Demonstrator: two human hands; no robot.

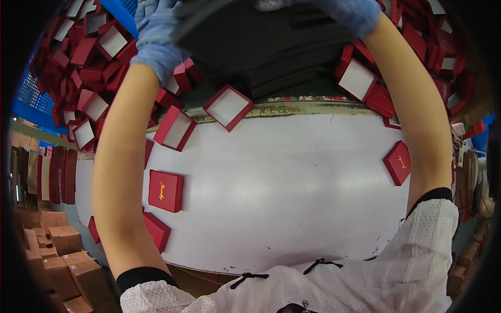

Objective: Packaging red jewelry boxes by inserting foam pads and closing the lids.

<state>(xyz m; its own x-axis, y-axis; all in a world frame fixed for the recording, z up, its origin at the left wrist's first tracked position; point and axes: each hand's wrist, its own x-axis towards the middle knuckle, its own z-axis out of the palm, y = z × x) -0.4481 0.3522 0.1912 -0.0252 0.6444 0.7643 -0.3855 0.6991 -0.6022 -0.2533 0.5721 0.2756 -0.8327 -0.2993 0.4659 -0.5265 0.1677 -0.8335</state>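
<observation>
My two hands wear blue knitted gloves and reach to the far edge of the view, where their fingers are partly cut off. A dark black sheet (250, 47) of soft-looking material spreads between them, slightly blurred. At its left edge my left hand (159, 34) is closed on it. My right hand (347, 13) grips its far right part, with fingertips showing along the top. Close to my left wrist lie red box parts, one an open box piece (228, 107) with a white inside. Another white-lined box piece (357, 80) sits by my right forearm.
A white tabletop (292, 182) lies nearer me. Red lids (166, 191) with gold lettering rest at its left, another red lid (398, 163) at its right. Heaped red boxes (94, 78) flank the far side, by a blue plastic crate (39, 94). Cardboard cartons (65, 240) stand low at left.
</observation>
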